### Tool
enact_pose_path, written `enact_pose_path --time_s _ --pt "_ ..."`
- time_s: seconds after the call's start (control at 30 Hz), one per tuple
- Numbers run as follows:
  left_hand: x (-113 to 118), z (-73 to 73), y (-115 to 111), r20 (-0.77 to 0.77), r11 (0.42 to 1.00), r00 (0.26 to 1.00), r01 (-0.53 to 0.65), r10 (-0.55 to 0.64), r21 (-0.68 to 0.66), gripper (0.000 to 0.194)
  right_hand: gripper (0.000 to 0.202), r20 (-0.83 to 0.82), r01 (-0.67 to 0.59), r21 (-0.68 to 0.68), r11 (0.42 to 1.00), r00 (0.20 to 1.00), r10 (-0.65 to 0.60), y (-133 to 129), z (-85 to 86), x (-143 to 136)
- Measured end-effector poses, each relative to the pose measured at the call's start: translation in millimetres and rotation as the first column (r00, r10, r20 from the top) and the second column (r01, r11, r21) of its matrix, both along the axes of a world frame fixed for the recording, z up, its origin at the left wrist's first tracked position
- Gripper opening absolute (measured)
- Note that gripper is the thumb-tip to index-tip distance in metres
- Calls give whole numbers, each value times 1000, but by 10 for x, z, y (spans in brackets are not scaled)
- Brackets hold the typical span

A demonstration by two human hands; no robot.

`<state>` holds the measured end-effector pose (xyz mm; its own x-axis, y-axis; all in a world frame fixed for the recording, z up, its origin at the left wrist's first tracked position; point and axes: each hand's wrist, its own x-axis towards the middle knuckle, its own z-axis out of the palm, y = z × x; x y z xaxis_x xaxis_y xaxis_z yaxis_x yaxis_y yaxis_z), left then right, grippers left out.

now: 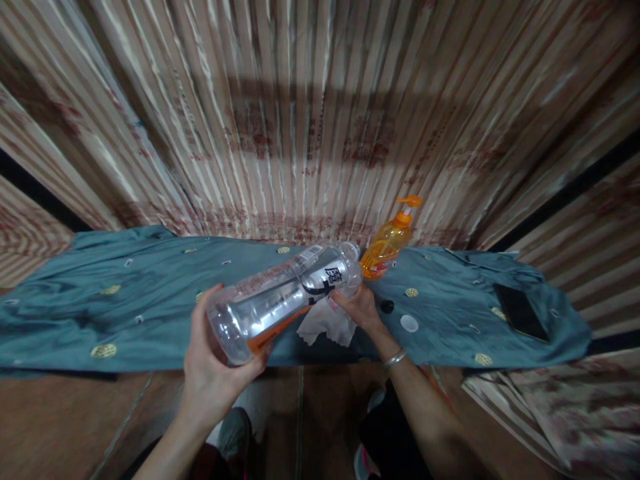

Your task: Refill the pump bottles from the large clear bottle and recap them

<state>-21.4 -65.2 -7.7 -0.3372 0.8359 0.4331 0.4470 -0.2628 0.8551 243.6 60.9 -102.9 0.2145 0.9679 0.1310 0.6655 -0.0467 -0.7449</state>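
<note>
A large clear plastic bottle [280, 297] with a silver and orange label is tilted over the cloth, its base toward the lower left and its neck toward the upper right. My left hand [213, 363] is wrapped round the base end. Near the neck, my right hand [361, 308] holds something clear against the bottle; its outline is hard to make out. Just beyond stands an orange pump bottle [384, 250] of orange liquid. Below the clear bottle lies a crumpled white tissue [327, 325].
A teal patterned cloth [150, 300] covers the narrow table. Right of my right hand lie a small black cap [387, 306] and a white round disc [409, 323]. A dark phone [521, 312] rests at the right end. A pleated curtain [300, 133] hangs behind.
</note>
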Motion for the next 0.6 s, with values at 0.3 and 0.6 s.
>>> enact_pose_path --time_s 0.3,0.6 --pt "13 -6 -1 39 1000 999 -1 0 11 95 29 -6 9 0 1000 1000 -9 0 3 -4" --pt "-59 -70 23 -18 998 1000 9 -8 55 92 28 -10 6 -4 1000 1000 -6 10 -16 1"
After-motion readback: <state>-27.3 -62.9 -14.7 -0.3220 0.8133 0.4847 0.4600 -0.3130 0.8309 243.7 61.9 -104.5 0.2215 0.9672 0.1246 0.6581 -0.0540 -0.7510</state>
